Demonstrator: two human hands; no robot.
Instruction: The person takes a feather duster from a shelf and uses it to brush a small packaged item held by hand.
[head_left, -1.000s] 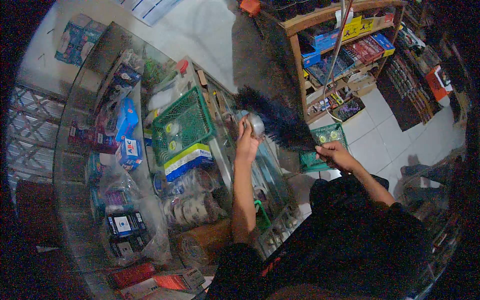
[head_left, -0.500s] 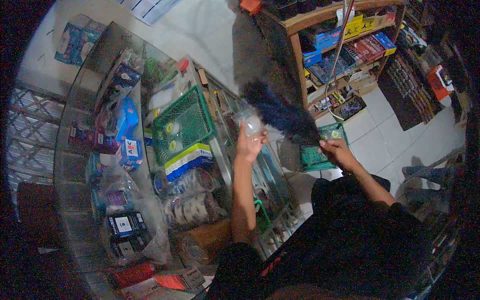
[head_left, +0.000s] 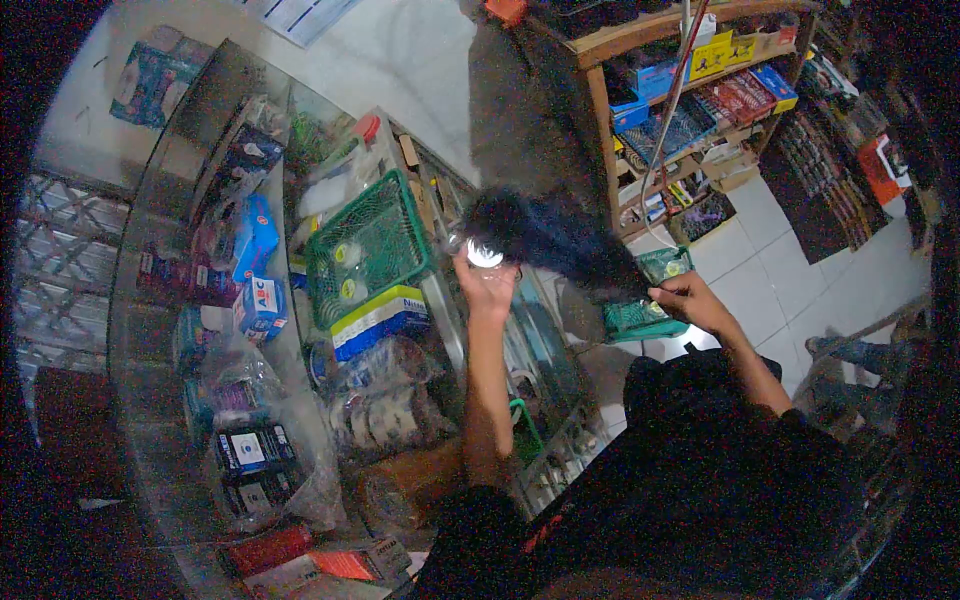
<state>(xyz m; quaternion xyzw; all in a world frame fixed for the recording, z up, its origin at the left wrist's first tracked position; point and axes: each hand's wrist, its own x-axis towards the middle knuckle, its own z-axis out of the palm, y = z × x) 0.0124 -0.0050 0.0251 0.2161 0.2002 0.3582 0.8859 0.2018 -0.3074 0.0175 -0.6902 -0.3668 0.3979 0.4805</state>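
Note:
In my left hand (head_left: 487, 290) is a small round, shiny item in clear plastic (head_left: 485, 252), held up with the fingers closed around its lower edge; its exact kind is unclear. My right hand (head_left: 690, 302) grips the thin end of a dark feather duster (head_left: 570, 240). The duster's fluffy head reaches left to the round item and covers part of its edge. Below and left of my left hand, a green plastic basket (head_left: 408, 225) holds a couple of round clear-wrapped items with yellow-green labels (head_left: 348, 255).
A glass display case (head_left: 200, 130) on the left holds an ABC box (head_left: 262, 305) and bagged goods. A blue and green box (head_left: 380, 322) lies by the basket. Another green basket (head_left: 640, 318) stands beyond my right hand. Wooden shelves (head_left: 597, 130) with boxes stand at the upper right.
The duster's head has swung left onto the round item. My left hand has shifted slightly left and tilted the item, which now shines brightly. My right hand has barely moved.

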